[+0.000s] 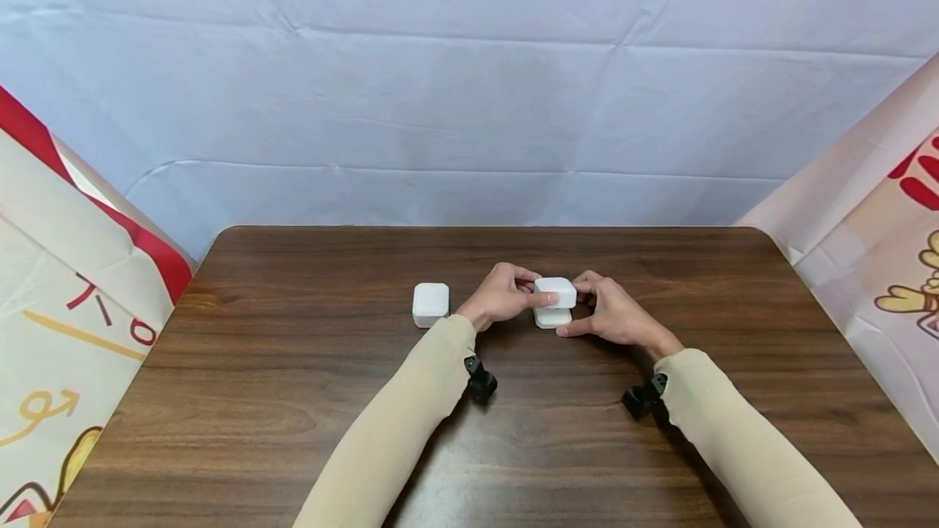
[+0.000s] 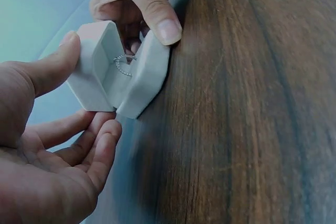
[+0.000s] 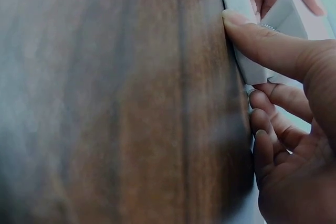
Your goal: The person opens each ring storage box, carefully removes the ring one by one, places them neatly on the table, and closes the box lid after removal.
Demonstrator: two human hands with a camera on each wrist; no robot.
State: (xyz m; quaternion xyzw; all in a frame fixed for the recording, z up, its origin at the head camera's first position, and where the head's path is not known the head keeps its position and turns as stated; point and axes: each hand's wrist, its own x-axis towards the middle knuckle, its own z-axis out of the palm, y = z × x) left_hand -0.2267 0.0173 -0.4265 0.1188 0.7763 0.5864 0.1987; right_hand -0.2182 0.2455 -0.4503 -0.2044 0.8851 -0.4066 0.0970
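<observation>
A white ring box [image 1: 555,292] stands on the wooden table with its lid tilted partway up from the base. My left hand [image 1: 502,296] grips the lid [image 2: 90,72], thumb on its near face and fingers around the hinge side. The base [image 2: 149,82] is held low against the table by my right hand [image 1: 618,312], whose thumb [image 3: 239,18] presses its front edge. Inside the gap, a silver ring [image 2: 124,67] with small sparkling stones shows in the left wrist view. In the right wrist view the ring is mostly hidden.
Another white box [image 1: 430,304], its top down, stands to the left of my left forearm's cuff. The brown table [image 1: 293,414] ends at a far edge before a pale cloth backdrop [image 1: 469,104]. Printed cloths [image 1: 81,324] hang at both sides.
</observation>
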